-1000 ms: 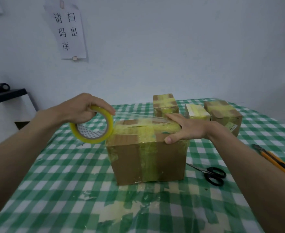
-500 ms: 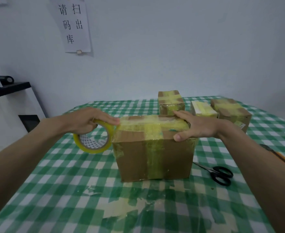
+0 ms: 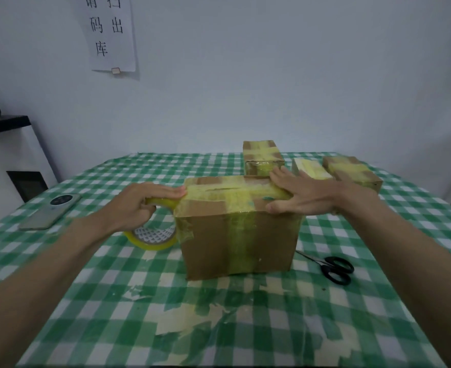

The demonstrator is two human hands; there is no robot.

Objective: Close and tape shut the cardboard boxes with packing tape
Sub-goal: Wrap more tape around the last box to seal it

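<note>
Taping the big cardboard box [image 3: 239,240]

Left hand [image 3: 136,205] grips the tape roll [image 3: 152,236] at the box's 9 o'clock edge; right hand [image 3: 302,195], fingers straight, presses the top at 3 o'clock.

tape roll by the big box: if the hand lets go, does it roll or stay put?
Probably stays near. The tape roll stands on edge on the checked tablecloth, so alone it could roll or tip flat. But its strip looks stuck to the big box, likely tethering it. The left hand grips its rim; the thin ring probably weighs little.
</note>
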